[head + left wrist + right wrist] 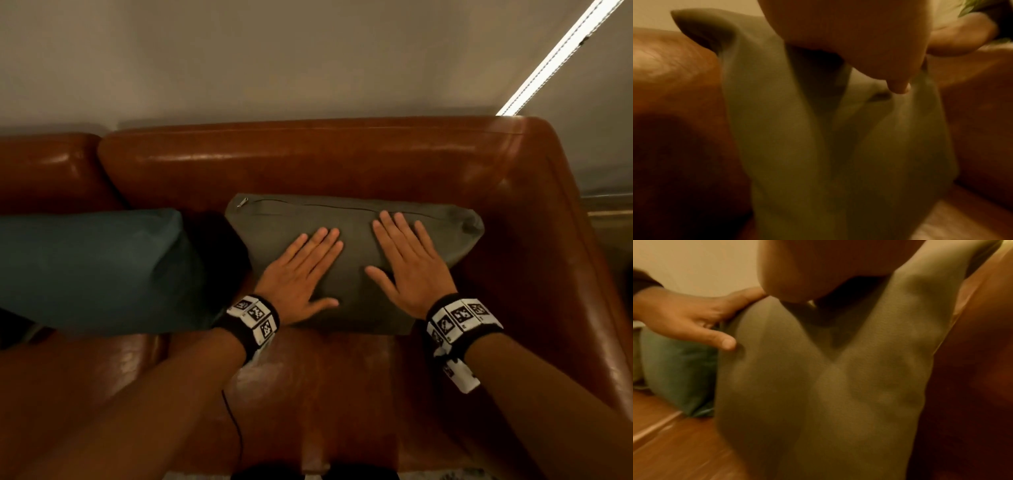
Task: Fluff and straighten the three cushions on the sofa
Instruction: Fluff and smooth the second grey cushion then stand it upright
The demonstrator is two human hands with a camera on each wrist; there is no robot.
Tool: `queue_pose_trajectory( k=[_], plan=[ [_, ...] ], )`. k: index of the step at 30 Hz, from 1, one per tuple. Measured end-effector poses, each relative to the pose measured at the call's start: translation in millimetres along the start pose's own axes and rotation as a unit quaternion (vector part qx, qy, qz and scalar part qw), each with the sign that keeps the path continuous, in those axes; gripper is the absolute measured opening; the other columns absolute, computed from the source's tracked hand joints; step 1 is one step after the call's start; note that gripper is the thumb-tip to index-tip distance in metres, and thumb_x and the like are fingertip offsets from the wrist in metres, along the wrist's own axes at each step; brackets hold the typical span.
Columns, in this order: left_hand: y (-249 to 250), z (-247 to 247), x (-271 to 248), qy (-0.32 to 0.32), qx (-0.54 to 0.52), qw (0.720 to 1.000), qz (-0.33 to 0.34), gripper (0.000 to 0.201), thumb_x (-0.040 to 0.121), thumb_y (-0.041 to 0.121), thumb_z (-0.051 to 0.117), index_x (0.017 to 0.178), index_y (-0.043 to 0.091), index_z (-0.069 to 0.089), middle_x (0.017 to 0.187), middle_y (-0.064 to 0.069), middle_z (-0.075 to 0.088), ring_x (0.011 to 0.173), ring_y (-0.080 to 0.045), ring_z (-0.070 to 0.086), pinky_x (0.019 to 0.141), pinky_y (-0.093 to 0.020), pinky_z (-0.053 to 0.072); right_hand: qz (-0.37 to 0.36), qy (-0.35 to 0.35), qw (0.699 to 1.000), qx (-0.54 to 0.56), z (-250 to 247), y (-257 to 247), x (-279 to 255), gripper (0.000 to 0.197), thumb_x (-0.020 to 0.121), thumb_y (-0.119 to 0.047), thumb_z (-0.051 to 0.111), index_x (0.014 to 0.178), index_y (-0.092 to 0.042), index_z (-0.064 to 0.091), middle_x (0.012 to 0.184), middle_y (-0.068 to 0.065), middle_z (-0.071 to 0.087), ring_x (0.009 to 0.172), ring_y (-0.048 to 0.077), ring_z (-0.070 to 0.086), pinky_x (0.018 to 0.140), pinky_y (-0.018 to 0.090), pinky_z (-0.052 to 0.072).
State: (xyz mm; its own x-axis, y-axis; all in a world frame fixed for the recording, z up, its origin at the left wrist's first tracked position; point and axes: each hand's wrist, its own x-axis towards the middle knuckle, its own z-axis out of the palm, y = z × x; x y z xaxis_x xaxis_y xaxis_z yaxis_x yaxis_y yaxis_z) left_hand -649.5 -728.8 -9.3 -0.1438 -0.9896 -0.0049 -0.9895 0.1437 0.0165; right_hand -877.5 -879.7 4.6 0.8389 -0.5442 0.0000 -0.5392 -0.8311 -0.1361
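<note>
An olive-green cushion (352,274) leans against the back of the brown leather sofa (308,161) near its right arm, zip edge on top. My left hand (301,270) and right hand (407,263) both lie flat on its front face, fingers straight and spread, pressing the fabric. A teal cushion (92,267) stands just to the left, beside the green one. In the left wrist view the green cushion (777,129) fills the middle. The right wrist view shows the green cushion (818,386), my left hand (694,321) on its edge and the teal cushion (674,369) behind. No third cushion is in view.
The sofa's right arm (568,274) rises close beside the green cushion. The seat (325,394) in front of the cushions is bare leather. A thin dark cable (236,431) hangs by my left forearm. A pale wall (274,61) stands behind, with a lit strip (555,58).
</note>
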Motion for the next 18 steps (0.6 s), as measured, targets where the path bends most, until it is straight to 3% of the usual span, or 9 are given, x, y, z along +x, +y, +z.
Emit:
queue_pose_trajectory(
  k=[4, 7, 10, 12, 15, 18],
  plan=[
    [-43.5, 4.8, 2.7, 0.016, 0.008, 0.998, -0.065, 0.115, 0.086, 0.089, 0.039, 0.165, 0.011, 0.008, 0.173, -0.009, 0.002, 0.160, -0.026, -0.002, 0.129, -0.048, -0.003, 0.094, -0.023, 0.995, 0.005, 1.5, 49.2, 7.2, 0.091, 0.098, -0.076, 0.023, 0.166, -0.017, 0.010, 0.174, 0.003, 0.007, 0.160, 0.025, 0.008, 0.130, 0.048, 0.007],
    [-57.2, 9.7, -13.6, 0.018, -0.029, 0.984, -0.176, 0.125, 0.080, 0.095, 0.033, 0.164, 0.013, -0.009, 0.171, -0.010, -0.016, 0.158, -0.028, -0.018, 0.128, -0.046, -0.012, 0.108, -0.051, 0.993, 0.002, -1.9, 76.5, 3.8, 0.102, 0.093, -0.085, 0.018, 0.166, -0.016, 0.004, 0.174, 0.003, 0.004, 0.160, 0.019, 0.004, 0.130, 0.040, 0.005],
    [-53.6, 18.1, -36.2, 0.040, -0.152, 0.932, -0.326, 0.136, 0.073, 0.098, 0.037, 0.158, 0.015, -0.028, 0.163, -0.007, -0.037, 0.154, -0.026, -0.031, 0.125, -0.040, -0.019, 0.108, -0.056, 0.992, -0.017, -7.1, 81.8, 10.6, 0.108, 0.089, -0.089, 0.013, 0.166, -0.014, 0.005, 0.174, 0.005, 0.006, 0.160, 0.019, 0.006, 0.130, 0.042, 0.002],
    [-49.3, 36.5, -54.1, 0.043, -0.281, 0.874, -0.393, 0.144, 0.065, 0.098, 0.051, 0.154, 0.025, -0.035, 0.163, -0.002, -0.040, 0.155, -0.022, -0.030, 0.127, -0.041, -0.012, 0.122, -0.055, 0.990, -0.037, -14.2, 79.3, 17.7, 0.117, 0.084, -0.095, 0.013, 0.166, -0.012, 0.008, 0.173, 0.008, 0.009, 0.160, 0.021, 0.008, 0.129, 0.048, -0.003],
    [-45.8, 61.2, -67.8, 0.007, -0.496, 0.772, -0.398, 0.159, 0.051, 0.079, 0.086, 0.153, 0.047, -0.031, 0.173, 0.007, -0.013, 0.161, -0.019, -0.004, 0.128, -0.053, 0.010, 0.071, -0.098, 0.992, -0.028, -25.3, 64.3, 34.3, 0.133, 0.069, -0.106, 0.019, 0.166, -0.016, 0.007, 0.173, 0.008, 0.012, 0.160, 0.024, 0.010, 0.129, 0.051, -0.004],
    [-41.9, 71.4, -62.4, -0.002, -0.545, 0.748, -0.378, 0.166, 0.045, 0.058, 0.100, 0.160, 0.041, -0.019, 0.172, 0.010, 0.011, 0.157, -0.012, 0.017, 0.126, -0.044, 0.020, 0.036, -0.138, 0.990, 0.010, -24.0, 42.6, 53.7, 0.144, 0.053, -0.112, 0.030, 0.166, -0.026, 0.003, 0.171, 0.008, 0.018, 0.158, 0.030, 0.015, 0.129, 0.053, 0.003]
  ],
)
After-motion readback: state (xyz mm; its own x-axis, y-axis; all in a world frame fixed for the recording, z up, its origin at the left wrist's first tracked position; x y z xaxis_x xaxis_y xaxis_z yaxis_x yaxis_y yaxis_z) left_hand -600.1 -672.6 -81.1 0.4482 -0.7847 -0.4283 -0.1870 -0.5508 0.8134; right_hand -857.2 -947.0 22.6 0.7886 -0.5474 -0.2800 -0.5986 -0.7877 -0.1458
